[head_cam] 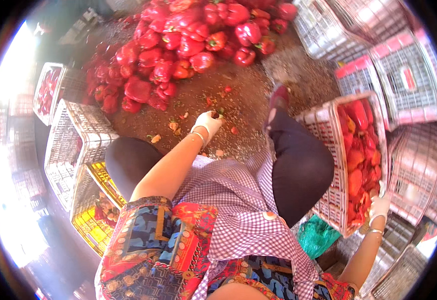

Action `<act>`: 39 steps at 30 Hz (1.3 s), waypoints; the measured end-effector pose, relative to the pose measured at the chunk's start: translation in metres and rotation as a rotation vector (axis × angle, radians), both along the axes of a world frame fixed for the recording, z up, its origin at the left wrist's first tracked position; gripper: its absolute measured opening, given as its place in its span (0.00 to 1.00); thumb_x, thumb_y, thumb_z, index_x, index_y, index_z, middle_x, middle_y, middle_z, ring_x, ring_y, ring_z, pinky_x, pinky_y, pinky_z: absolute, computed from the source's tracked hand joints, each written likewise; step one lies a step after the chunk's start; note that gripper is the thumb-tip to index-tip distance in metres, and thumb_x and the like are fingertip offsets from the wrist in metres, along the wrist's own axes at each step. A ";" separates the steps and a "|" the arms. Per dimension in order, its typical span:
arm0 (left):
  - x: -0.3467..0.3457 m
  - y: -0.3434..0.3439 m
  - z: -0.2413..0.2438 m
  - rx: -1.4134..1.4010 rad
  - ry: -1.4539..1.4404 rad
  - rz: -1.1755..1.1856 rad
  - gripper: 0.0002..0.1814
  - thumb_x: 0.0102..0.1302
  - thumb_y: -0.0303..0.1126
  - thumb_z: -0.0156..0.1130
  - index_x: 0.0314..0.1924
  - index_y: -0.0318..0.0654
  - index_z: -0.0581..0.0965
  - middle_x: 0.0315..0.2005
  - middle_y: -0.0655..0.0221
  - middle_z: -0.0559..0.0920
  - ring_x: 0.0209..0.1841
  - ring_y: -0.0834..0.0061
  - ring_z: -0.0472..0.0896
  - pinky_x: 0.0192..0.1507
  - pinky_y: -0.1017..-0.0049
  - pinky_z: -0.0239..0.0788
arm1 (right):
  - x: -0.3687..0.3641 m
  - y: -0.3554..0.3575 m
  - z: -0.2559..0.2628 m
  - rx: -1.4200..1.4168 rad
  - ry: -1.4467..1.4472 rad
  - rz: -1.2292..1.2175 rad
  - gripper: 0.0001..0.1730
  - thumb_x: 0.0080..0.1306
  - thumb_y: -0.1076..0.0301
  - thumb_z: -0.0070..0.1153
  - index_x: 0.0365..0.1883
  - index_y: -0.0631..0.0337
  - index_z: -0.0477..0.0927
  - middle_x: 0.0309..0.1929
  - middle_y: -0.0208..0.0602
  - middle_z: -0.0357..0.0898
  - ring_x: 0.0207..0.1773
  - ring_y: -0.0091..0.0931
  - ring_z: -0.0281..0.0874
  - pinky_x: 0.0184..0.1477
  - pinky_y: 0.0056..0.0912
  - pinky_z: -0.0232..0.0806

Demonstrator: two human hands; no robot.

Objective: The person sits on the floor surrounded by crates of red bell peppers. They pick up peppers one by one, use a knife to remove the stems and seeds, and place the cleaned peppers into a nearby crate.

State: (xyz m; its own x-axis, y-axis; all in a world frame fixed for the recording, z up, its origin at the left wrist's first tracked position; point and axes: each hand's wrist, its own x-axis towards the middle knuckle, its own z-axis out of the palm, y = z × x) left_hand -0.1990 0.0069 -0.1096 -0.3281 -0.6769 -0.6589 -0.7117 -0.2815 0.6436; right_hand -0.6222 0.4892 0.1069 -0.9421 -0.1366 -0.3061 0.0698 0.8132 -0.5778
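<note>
My left hand (208,124), in a white glove, is low over the brown floor between my knees. Its fingers curl around a small dark piece (215,115), too small to identify; a bit of green shows beside it. Beyond it lies a large heap of red bell peppers (188,41). My right hand (379,207), also gloved in white, is at the near end of a plastic crate (325,150) on my right. Red peppers (359,157) fill that crate, many apparently opened or in pieces. Whether this hand grips the rim or a pepper cannot be made out.
Seeds and pepper scraps (173,125) litter the floor. On the left are a white crate (79,138), a yellow crate (91,225) holding scraps, and a farther crate (47,90) of red pieces. Stacked crates (406,78) line the right. A green mesh bag (316,236) lies behind my right knee.
</note>
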 end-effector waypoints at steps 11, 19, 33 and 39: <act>-0.030 -0.154 -0.012 -0.251 0.499 0.613 0.32 0.57 0.35 0.70 0.61 0.31 0.74 0.53 0.61 0.82 0.54 0.68 0.79 0.60 0.71 0.68 | 0.131 -0.427 0.039 -0.246 -0.516 0.540 0.14 0.65 0.65 0.62 0.44 0.61 0.73 0.25 0.30 0.72 0.14 0.25 0.70 0.16 0.31 0.67; -0.070 -0.324 0.040 -0.760 0.189 0.538 0.58 0.44 0.46 0.80 0.71 0.33 0.60 0.64 0.49 0.70 0.66 0.57 0.71 0.68 0.65 0.62 | 0.165 -0.466 -0.045 -0.198 -0.714 0.515 0.13 0.64 0.68 0.61 0.42 0.65 0.75 0.26 0.33 0.74 0.13 0.26 0.70 0.15 0.34 0.68; -0.063 -0.330 0.065 -0.539 0.561 0.715 0.40 0.51 0.37 0.72 0.64 0.35 0.71 0.53 0.52 0.80 0.54 0.60 0.80 0.58 0.66 0.70 | 0.172 -0.481 -0.028 -0.389 -0.672 0.514 0.11 0.66 0.67 0.61 0.43 0.64 0.76 0.27 0.31 0.74 0.14 0.23 0.69 0.14 0.31 0.66; -0.066 -0.291 0.082 -1.051 -0.351 0.159 0.34 0.59 0.47 0.66 0.65 0.47 0.71 0.59 0.58 0.74 0.62 0.55 0.71 0.60 0.57 0.68 | 0.180 -0.479 -0.027 -0.376 -0.652 0.542 0.10 0.66 0.68 0.61 0.41 0.64 0.77 0.26 0.30 0.73 0.14 0.22 0.69 0.15 0.31 0.66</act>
